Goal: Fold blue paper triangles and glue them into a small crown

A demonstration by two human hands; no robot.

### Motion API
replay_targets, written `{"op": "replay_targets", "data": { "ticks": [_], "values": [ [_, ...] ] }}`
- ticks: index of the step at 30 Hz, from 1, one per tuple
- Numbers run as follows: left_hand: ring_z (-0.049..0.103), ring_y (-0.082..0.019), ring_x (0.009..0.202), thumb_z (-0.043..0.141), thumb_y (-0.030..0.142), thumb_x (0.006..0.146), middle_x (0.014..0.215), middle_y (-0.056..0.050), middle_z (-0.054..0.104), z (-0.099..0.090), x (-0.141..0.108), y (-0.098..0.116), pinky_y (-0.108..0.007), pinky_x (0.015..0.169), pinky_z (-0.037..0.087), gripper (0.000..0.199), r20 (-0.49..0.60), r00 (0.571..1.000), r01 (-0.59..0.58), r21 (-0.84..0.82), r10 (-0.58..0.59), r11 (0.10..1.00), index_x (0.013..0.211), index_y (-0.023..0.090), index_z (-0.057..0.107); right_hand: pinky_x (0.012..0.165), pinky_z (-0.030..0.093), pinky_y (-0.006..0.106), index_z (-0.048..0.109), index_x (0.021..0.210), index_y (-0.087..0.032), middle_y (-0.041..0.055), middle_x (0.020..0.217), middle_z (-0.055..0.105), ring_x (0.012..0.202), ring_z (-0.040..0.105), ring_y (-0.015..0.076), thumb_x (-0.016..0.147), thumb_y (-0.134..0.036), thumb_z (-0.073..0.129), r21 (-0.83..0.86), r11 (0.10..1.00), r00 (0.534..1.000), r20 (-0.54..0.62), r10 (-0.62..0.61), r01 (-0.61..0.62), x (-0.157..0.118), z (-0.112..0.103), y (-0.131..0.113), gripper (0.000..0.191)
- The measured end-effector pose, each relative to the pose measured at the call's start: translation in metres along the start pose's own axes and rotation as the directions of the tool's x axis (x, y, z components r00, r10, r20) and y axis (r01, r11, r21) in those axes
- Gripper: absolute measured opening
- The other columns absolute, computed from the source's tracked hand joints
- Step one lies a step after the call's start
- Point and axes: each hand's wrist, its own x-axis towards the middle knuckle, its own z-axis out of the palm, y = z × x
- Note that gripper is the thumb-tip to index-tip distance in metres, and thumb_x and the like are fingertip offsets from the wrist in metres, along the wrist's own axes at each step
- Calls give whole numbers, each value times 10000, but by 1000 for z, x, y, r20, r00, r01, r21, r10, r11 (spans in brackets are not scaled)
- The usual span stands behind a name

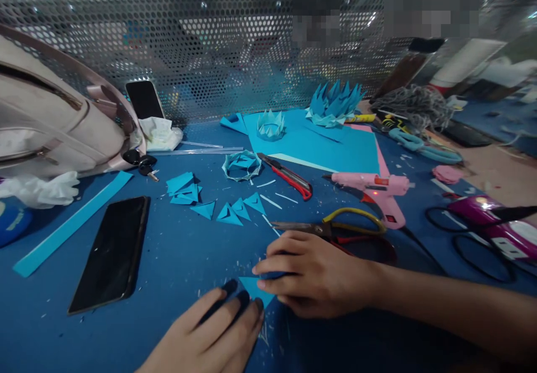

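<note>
A small folded piece of blue paper [253, 287] lies on the blue table between my two hands. My left hand [218, 328] rests with its fingers stretched and a little apart, the fingertips touching the paper's lower edge. From the other side, my right hand [314, 275] curls its fingers over the paper and holds it against the table. Just beyond the right hand are scissors [323, 229] with yellow and red handles. Farther off lie several folded blue triangles [229, 214], a pile of blue paper pieces [184, 188] and a ring of folded paper [241, 166].
A red utility knife [289, 178] and a pink glue gun [380, 185] lie ahead. Behind them, paper crowns [271, 125] stand on blue sheets [356, 152]. At left are a phone [111, 255], a blue strip [75, 222], keys [146, 165] and a bag [54, 110].
</note>
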Motion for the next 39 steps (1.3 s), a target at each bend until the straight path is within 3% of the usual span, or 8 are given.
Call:
{"op": "replay_targets", "data": {
  "ticks": [6,12,17,26,29,32,35,39],
  "values": [
    [603,-154,968,336,104,1023,1000,10,747,4,2,1,-308,967,389,394,-37,999,-25,13,26,1000,1050,163,725,959,384,367,565,1317,-242,53,1288,625,1175,491,220,980,-522,479,-117,993,996,80,44,-34,12,5,-9,447],
    [591,-178,986,311,159,1040,1063,-11,739,-3,2,-1,-329,955,378,405,-3,1000,-4,-20,4,1000,1119,161,708,1041,354,385,528,1375,-218,74,1412,541,1288,422,230,1018,-541,390,-175,981,990,91,106,-89,20,11,-21,501],
    [585,-186,966,349,213,1038,1168,-55,705,-9,-3,0,-357,952,402,371,102,994,-29,-40,33,999,1227,138,659,1060,388,411,493,1420,-235,73,1401,548,1298,428,238,993,-498,489,-255,953,974,107,198,-166,-4,2,-31,501],
    [584,-220,948,393,140,989,1212,-104,662,-12,-1,-8,-408,972,373,345,152,986,-38,-178,66,983,1261,95,602,993,405,404,628,1243,-231,53,1270,629,1243,473,236,1041,-347,413,-304,917,963,-2,270,-258,-21,-13,-44,318],
    [562,-206,904,347,92,983,1115,-95,672,-13,-1,-8,-400,980,356,320,73,996,-24,-203,40,979,1074,122,653,970,397,402,676,1060,-209,46,1180,651,1158,510,233,1017,-367,482,-239,949,974,35,222,-208,-4,-16,-36,254],
    [537,-193,815,295,93,997,946,-75,672,-13,-1,-7,-393,971,357,362,4,999,-47,-168,49,985,936,137,649,786,424,365,656,952,-183,63,1049,649,954,533,234,926,-575,566,-249,960,983,95,158,-130,15,-17,-25,403],
    [536,-193,807,286,111,1012,909,-62,668,-12,-1,-6,-387,968,347,369,2,998,-68,-127,68,990,969,139,651,669,374,332,636,931,-159,76,938,627,838,500,217,906,-593,581,-242,967,976,178,129,-84,29,-14,-17,438],
    [556,-212,920,327,99,995,1045,-81,676,-11,0,-7,-393,983,331,331,38,998,-46,-119,51,992,1117,124,634,714,356,306,623,887,-164,59,892,627,864,502,201,953,-423,584,-85,981,958,215,191,-176,37,-14,-13,270]
  ]
}}
